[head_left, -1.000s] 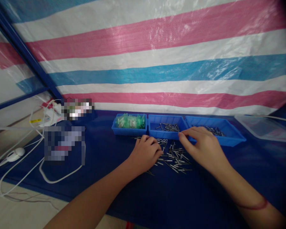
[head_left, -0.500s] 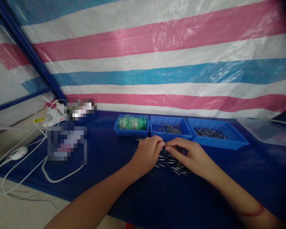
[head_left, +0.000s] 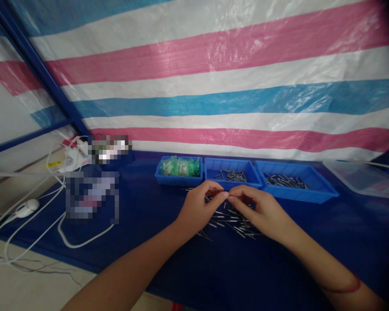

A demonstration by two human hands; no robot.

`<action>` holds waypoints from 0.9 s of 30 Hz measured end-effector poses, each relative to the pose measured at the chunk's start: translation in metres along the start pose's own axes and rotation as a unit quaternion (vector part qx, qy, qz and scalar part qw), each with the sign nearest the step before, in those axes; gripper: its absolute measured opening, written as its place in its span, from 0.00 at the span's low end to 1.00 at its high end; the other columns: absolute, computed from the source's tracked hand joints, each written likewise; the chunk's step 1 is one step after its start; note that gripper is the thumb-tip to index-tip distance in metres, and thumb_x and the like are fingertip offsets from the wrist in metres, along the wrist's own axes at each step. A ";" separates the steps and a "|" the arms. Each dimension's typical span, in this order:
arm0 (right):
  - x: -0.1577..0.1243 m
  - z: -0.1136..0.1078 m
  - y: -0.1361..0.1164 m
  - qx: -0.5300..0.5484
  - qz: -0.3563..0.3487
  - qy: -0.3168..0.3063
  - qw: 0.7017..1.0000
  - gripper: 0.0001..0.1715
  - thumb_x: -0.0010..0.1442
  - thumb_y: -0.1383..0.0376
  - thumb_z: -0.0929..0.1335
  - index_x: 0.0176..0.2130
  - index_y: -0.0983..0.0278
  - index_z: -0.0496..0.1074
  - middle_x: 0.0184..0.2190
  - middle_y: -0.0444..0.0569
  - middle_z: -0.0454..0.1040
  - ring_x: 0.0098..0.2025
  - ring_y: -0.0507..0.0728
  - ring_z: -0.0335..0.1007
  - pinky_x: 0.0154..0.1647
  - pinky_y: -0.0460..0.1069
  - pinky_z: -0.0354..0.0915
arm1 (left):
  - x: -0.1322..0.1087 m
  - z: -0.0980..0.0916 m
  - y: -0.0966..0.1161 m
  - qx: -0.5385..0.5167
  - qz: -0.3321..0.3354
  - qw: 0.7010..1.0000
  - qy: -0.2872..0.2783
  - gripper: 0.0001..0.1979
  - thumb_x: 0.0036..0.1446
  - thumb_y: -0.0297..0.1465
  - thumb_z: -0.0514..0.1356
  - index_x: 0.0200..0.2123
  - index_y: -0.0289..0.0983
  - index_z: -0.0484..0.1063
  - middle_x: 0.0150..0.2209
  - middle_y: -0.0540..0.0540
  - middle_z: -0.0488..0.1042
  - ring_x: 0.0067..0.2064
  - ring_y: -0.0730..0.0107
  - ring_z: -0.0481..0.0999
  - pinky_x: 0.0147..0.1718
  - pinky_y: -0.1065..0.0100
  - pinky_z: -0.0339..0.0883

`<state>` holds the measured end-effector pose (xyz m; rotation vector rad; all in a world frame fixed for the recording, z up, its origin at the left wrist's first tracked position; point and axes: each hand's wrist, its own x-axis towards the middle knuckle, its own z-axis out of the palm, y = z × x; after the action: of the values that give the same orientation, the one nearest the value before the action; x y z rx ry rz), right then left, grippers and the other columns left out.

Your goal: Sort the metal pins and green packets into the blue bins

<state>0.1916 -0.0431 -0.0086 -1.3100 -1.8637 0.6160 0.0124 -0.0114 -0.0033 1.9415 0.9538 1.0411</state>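
Observation:
A scatter of small metal pins (head_left: 233, 222) lies on the dark blue tabletop (head_left: 214, 268) in front of three blue trays. My left hand (head_left: 199, 208) and my right hand (head_left: 257, 211) hover just above the pile, fingertips pinched and meeting near the middle. What they pinch is too small to make out. The left tray (head_left: 178, 167) holds green plastic parts. Metal pins fill the middle tray (head_left: 231, 173) and the right tray (head_left: 294, 181).
A striped pink, white and blue tarp (head_left: 214, 77) hangs behind the table. White cables (head_left: 35, 211) and a small white device (head_left: 26, 207) lie at the left edge. A clear plastic lid or tray (head_left: 363, 179) sits at the far right.
My right hand drew back from the right tray to the pile. Both hands rose slightly and brought their pinched fingertips together.

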 end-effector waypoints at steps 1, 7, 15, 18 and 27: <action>0.000 0.001 0.000 0.008 0.006 0.001 1.000 0.13 0.62 0.57 0.63 0.35 0.62 0.72 0.30 0.47 0.75 0.32 0.55 0.70 0.33 0.50 0.66 | 0.000 0.000 0.000 -0.007 -0.005 1.000 0.005 0.06 0.58 0.33 0.59 0.36 0.36 0.72 0.35 0.48 0.76 0.37 0.70 0.75 0.42 0.69 0.67; 0.000 0.001 0.001 0.065 0.039 -0.005 0.997 0.15 0.62 0.55 0.63 0.36 0.63 0.71 0.27 0.45 0.70 0.29 0.53 0.66 0.31 0.48 0.64 | 0.000 0.004 -0.005 -0.108 -0.032 0.993 0.022 0.08 0.60 0.34 0.57 0.38 0.35 0.70 0.33 0.47 0.76 0.34 0.71 0.75 0.39 0.68 0.69; 0.001 0.003 0.001 0.094 0.026 -0.038 0.994 0.16 0.62 0.56 0.63 0.41 0.62 0.73 0.34 0.49 0.74 0.35 0.55 0.69 0.37 0.50 0.65 | 0.000 0.004 -0.004 -0.120 -0.032 0.992 0.007 0.09 0.59 0.34 0.59 0.36 0.34 0.73 0.34 0.46 0.77 0.36 0.70 0.76 0.39 0.69 0.68; 0.002 0.002 0.003 0.092 0.021 -0.022 0.995 0.16 0.62 0.56 0.64 0.40 0.62 0.75 0.34 0.49 0.75 0.35 0.56 0.69 0.36 0.50 0.65 | 0.000 0.006 -0.008 -0.116 -0.036 0.993 -0.003 0.09 0.58 0.35 0.60 0.37 0.35 0.74 0.35 0.46 0.77 0.37 0.69 0.76 0.40 0.69 0.68; 0.004 -0.004 0.005 0.131 0.033 0.032 0.990 0.13 0.57 0.55 0.68 0.36 0.61 0.77 0.35 0.49 0.78 0.38 0.57 0.73 0.38 0.51 0.68 | 0.003 0.006 -0.012 -0.101 -0.043 0.994 -0.002 0.10 0.58 0.35 0.60 0.39 0.35 0.74 0.35 0.46 0.77 0.36 0.69 0.75 0.39 0.69 0.68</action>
<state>0.1966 -0.0380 -0.0086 -1.2066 -1.6311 0.8141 0.0153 -0.0046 -0.0150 1.7226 0.8862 1.0417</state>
